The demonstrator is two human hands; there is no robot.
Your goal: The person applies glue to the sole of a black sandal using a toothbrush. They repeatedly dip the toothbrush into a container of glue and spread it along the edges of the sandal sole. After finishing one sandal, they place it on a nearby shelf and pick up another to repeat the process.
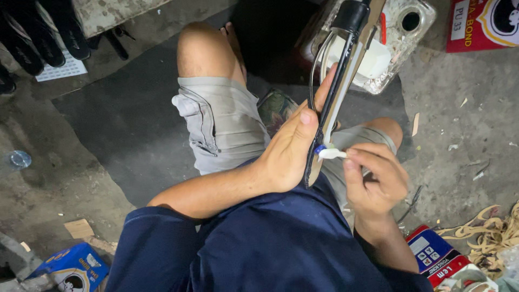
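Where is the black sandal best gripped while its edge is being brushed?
Grip the sandal around its lower half, from the left, as the left hand does. It stands on edge, long and flat, so fingers wrap its faces, leaving the edge to the right hand and brush.

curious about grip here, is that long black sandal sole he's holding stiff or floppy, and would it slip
The sandal sole looks fairly stiff: the left hand grips only its lower part, yet it stands straight. It seems light, since one hand props it. The right hand presses a small white applicator against its edge, so wet glue might make it slippery.
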